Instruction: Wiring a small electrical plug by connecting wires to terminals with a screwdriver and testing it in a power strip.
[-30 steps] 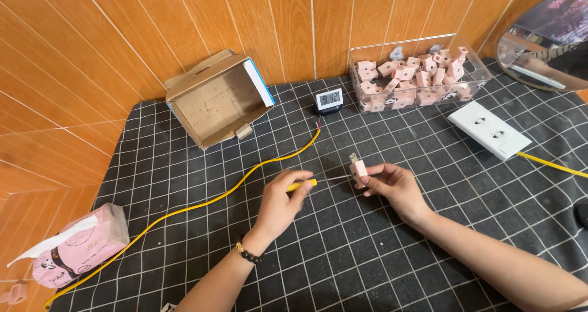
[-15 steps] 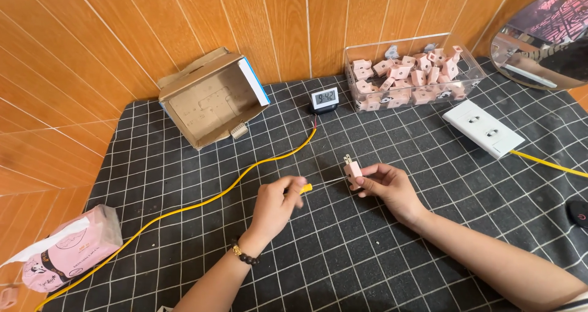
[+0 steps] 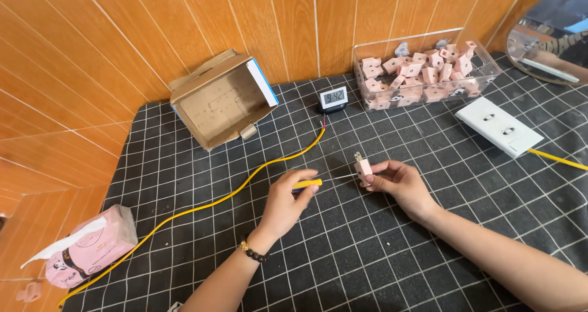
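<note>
Above the table (image 3: 184, 183), the right hand (image 3: 398, 182) grips a small pink plug (image 3: 363, 165), prongs up, while the left hand (image 3: 288, 199) pinches a yellow-handled screwdriver (image 3: 308, 183) pointed at it. A clear bin (image 3: 429, 67) behind holds more pink plugs; a cardboard box (image 3: 223, 101) lies tipped open.

— How does the light look to you?

— Bright, warm and even. Your hands cast only soft, short shadows on the checked mat (image 3: 367, 238), so you have diffuse light from above.

— Any glare?

— A pale sheen on the clear plastic bin (image 3: 484, 58) and on the round mirror (image 3: 551, 36).

— Sharpness?

— Crisp in the middle. The wall planks bow at the left edge; you have wide-lens distortion there.
</note>
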